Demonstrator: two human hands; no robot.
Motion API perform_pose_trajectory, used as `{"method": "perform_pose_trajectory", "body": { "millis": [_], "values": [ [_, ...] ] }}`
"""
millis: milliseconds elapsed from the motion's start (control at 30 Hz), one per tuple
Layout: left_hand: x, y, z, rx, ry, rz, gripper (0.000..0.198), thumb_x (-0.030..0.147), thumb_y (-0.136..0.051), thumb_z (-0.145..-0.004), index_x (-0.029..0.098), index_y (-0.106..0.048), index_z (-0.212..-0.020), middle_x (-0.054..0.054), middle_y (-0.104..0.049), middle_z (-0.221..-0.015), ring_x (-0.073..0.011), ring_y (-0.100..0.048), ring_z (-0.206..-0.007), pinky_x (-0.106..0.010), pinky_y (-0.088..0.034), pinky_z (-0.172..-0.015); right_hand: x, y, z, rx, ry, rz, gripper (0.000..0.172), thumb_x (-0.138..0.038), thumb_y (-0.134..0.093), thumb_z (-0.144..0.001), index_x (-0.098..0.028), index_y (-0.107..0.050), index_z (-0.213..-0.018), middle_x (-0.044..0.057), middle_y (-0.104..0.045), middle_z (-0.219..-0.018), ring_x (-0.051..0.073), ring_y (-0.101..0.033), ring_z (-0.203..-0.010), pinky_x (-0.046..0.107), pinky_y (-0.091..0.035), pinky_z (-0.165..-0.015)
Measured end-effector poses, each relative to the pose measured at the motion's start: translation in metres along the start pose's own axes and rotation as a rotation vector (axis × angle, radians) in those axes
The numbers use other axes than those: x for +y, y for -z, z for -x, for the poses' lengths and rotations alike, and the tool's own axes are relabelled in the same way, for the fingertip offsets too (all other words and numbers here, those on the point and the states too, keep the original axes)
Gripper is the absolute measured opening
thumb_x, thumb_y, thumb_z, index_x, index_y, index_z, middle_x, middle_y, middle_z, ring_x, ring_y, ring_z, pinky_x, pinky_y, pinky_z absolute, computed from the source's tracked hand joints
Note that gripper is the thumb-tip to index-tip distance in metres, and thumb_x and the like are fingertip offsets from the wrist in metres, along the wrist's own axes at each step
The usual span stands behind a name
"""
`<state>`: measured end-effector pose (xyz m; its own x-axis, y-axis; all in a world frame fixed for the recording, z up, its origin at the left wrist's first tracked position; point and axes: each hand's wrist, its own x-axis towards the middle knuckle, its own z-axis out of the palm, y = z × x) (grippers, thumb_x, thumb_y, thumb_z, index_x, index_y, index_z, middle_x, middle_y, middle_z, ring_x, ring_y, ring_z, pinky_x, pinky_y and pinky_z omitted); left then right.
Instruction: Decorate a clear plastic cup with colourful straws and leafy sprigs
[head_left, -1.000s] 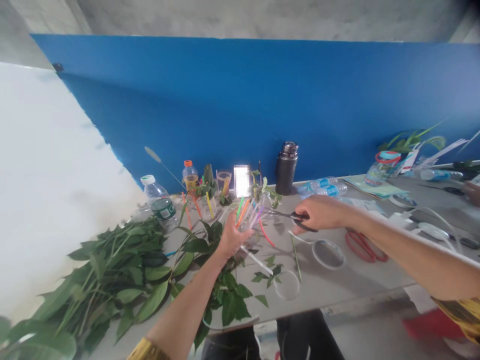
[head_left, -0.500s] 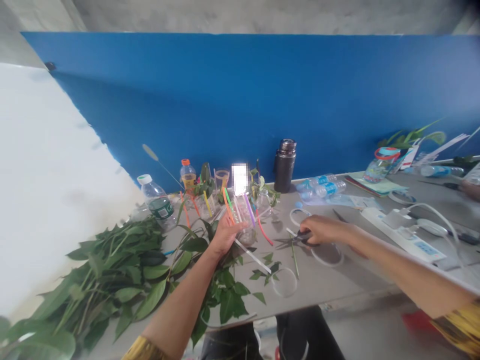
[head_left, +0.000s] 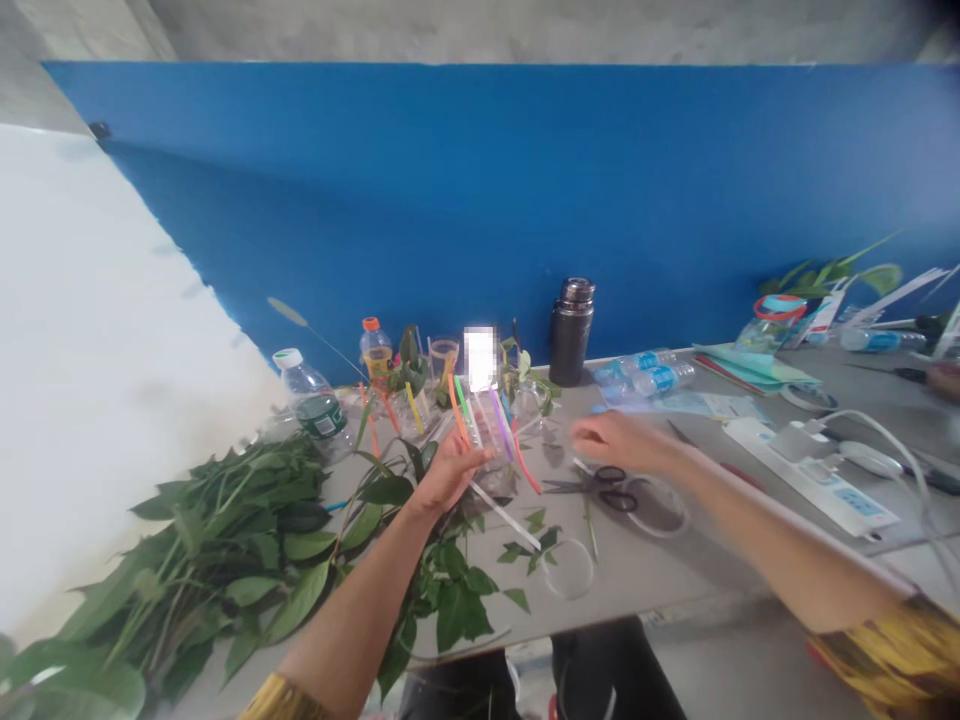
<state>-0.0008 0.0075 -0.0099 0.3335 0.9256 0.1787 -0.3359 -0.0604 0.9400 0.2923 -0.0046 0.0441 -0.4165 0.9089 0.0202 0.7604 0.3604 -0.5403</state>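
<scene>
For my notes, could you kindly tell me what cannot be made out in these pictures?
In the head view:
- A blurred white patch hides whatever stands there.
- The left hand hides part of the clear cup.
- The right edge cuts off another person's hand.

Grey table [head_left: 660, 570] with scissors [head_left: 592, 488], leafy stems [head_left: 225, 530]

From here I can't make out what lies behind the blurred white patch [head_left: 480, 358] just left of the dark thermos [head_left: 571, 332], and a co-worker's hand [head_left: 945, 382] far right of it runs off the frame
</scene>
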Motion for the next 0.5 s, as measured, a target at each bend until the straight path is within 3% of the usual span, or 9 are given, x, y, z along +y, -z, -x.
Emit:
{"method": "perform_pose_trajectory", "body": {
  "millis": [67, 167, 233, 300, 400, 500],
  "values": [
    [0.001, -0.002, 0.001, -0.011, -0.003, 0.010, 0.075, 0.035, -0.090, -0.065, 0.026, -0.063, -0.134, -0.011, -0.072, -0.128, -0.0355, -0.064, -0.126, -0.058, -0.048, -0.110, -0.026, -0.019, -0.012, 0.148, 0.088, -0.354, 0.048, -0.056, -0.058, -0.093, -0.021, -0.068, -0.124, 0.012, -0.075, -0.118, 0.029, -0.070, -0.107, 0.038, -0.054, -0.090],
    [0.002, -0.004, 0.001, -0.023, -0.018, 0.004, 0.072, 0.033, -0.089, -0.067, 0.026, -0.063, -0.134, -0.011, -0.067, -0.137, -0.0351, -0.061, -0.131, -0.057, -0.047, -0.112, -0.063, -0.055, -0.039, 0.358, 0.130, -0.589, 0.065, -0.066, -0.065, -0.086, -0.023, -0.061, -0.134, 0.015, -0.065, -0.138, 0.036, -0.059, -0.129, 0.049, -0.047, -0.107],
    [0.003, -0.006, 0.001, -0.027, -0.054, -0.009, 0.071, 0.033, -0.088, -0.069, 0.026, -0.062, -0.135, -0.011, -0.064, -0.142, -0.0340, -0.058, -0.134, -0.054, -0.046, -0.113, -0.079, -0.073, -0.057, 0.455, 0.132, -0.671, 0.059, -0.066, -0.066, -0.086, -0.023, -0.064, -0.127, 0.012, -0.068, -0.129, 0.035, -0.061, -0.125, 0.050, -0.047, -0.107],
    [0.005, -0.007, 0.001, -0.013, -0.092, -0.031, 0.072, 0.035, -0.086, -0.070, 0.025, -0.061, -0.137, -0.012, -0.064, -0.142, -0.0334, -0.057, -0.135, -0.052, -0.046, -0.113, -0.088, -0.084, -0.072, 0.425, 0.180, -0.742, 0.049, -0.061, -0.067, -0.087, -0.022, -0.065, -0.116, 0.008, -0.072, -0.112, 0.031, -0.066, -0.109, 0.046, -0.052, -0.096],
    [0.005, -0.007, 0.000, 0.011, -0.113, -0.110, 0.078, 0.039, -0.086, -0.070, 0.024, -0.058, -0.141, -0.013, -0.066, -0.139, -0.0338, -0.057, -0.135, -0.051, -0.048, -0.111, -0.089, -0.094, -0.084, 0.406, 0.173, -0.766, 0.041, -0.053, -0.076, -0.079, -0.022, -0.065, -0.104, 0.003, -0.072, -0.098, 0.026, -0.066, -0.095, 0.041, -0.053, -0.088],
    [0.003, -0.004, 0.000, 0.007, -0.100, -0.133, 0.083, 0.038, -0.087, -0.068, 0.024, -0.056, -0.144, -0.014, -0.066, -0.139, -0.0353, -0.058, -0.133, -0.050, -0.050, -0.108, -0.083, -0.104, -0.090, 0.400, 0.136, -0.779, 0.045, -0.049, -0.083, -0.071, -0.022, -0.066, -0.104, 0.003, -0.073, -0.098, 0.025, -0.066, -0.095, 0.041, -0.052, -0.091]
  ]
}}
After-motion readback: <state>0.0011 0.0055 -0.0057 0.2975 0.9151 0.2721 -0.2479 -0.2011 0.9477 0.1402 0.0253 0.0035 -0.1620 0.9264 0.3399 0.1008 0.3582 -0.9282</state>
